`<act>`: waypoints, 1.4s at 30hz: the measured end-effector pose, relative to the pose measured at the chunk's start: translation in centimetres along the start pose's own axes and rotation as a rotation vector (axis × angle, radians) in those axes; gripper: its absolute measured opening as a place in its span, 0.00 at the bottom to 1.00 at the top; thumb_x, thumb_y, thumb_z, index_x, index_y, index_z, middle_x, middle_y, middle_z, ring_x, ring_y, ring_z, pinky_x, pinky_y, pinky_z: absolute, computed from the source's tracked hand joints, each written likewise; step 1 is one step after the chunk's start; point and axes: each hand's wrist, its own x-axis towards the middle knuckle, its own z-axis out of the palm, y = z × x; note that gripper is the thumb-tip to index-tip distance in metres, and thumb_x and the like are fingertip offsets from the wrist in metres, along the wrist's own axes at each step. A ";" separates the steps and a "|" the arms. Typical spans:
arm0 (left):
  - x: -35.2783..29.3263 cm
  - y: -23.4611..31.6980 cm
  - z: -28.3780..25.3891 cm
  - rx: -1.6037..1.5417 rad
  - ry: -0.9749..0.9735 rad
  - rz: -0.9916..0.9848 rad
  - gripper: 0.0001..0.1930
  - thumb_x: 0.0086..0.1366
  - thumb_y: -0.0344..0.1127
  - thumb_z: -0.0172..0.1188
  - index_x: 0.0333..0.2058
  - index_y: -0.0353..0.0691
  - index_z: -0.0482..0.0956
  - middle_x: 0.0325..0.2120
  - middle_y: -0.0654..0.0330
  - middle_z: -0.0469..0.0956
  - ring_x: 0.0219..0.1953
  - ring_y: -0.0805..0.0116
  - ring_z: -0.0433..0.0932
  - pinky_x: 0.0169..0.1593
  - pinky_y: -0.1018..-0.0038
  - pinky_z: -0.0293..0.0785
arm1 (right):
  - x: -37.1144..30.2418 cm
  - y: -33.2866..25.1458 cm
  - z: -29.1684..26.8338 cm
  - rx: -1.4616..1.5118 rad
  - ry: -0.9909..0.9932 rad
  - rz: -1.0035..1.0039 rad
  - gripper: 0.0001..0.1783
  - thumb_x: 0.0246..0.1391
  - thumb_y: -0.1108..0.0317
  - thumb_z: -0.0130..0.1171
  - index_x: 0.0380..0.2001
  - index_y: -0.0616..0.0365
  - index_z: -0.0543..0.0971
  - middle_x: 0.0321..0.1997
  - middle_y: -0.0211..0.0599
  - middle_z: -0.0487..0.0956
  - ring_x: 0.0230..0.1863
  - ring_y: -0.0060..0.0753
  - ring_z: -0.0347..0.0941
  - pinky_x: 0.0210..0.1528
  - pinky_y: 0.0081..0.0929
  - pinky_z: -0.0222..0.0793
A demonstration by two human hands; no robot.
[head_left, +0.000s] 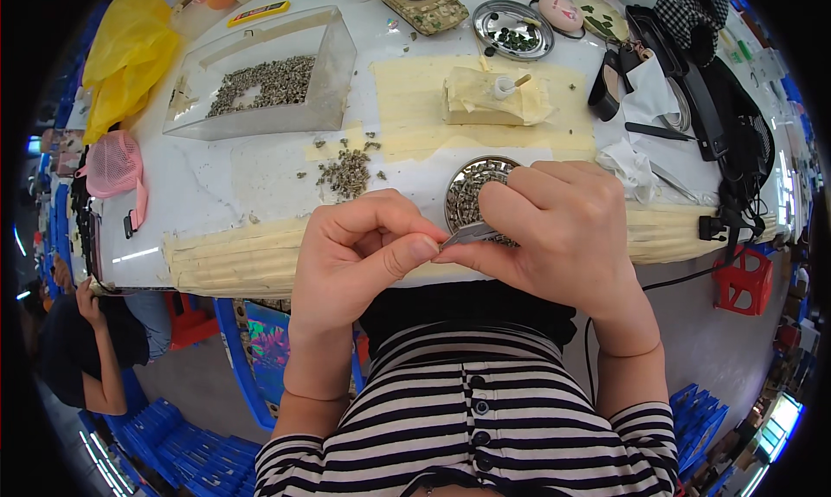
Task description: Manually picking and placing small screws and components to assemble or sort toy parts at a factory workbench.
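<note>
My right hand (567,229) pinches grey metal tweezers (472,235), tips pointing left. My left hand (363,246) has its thumb and forefinger pressed together at the tweezer tips, on something too small to see. Both hands hover over the near edge of the white table (216,185). Just behind them a round metal dish (467,190) filled with small grey parts stands partly hidden by my right fingers. A loose pile of the same small parts (348,172) lies on the table behind my left hand.
A clear plastic tray (260,77) of small parts sits back left, beside a yellow bag (125,51). A cream block with a small white pot (493,94) is behind the dish, a second metal dish (515,29) farther back. Another person (82,341) sits lower left.
</note>
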 end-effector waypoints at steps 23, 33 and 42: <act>0.5 -1.0 2.2 -0.054 0.206 0.029 0.04 0.68 0.29 0.61 0.36 0.35 0.79 0.27 0.69 0.77 0.26 0.86 0.66 0.30 0.87 0.62 | -0.1 -1.5 3.0 0.461 0.469 0.060 0.15 0.36 0.77 0.70 0.32 0.56 0.82 0.24 0.31 0.75 0.20 0.30 0.73 0.20 0.24 0.67; -0.1 -0.5 2.3 0.043 0.206 0.080 0.03 0.68 0.27 0.61 0.35 0.33 0.80 0.30 0.67 0.79 0.31 0.85 0.72 0.36 0.86 0.67 | -0.4 -1.2 2.8 0.531 0.389 0.078 0.16 0.36 0.79 0.70 0.34 0.57 0.83 0.26 0.32 0.76 0.23 0.31 0.75 0.23 0.24 0.70; 0.0 -1.3 2.3 0.057 0.223 0.108 0.02 0.68 0.25 0.60 0.36 0.33 0.78 0.30 0.67 0.78 0.33 0.85 0.73 0.37 0.86 0.68 | 0.1 -1.4 3.0 0.540 0.393 0.114 0.13 0.38 0.81 0.70 0.31 0.60 0.82 0.25 0.36 0.77 0.22 0.32 0.76 0.23 0.25 0.71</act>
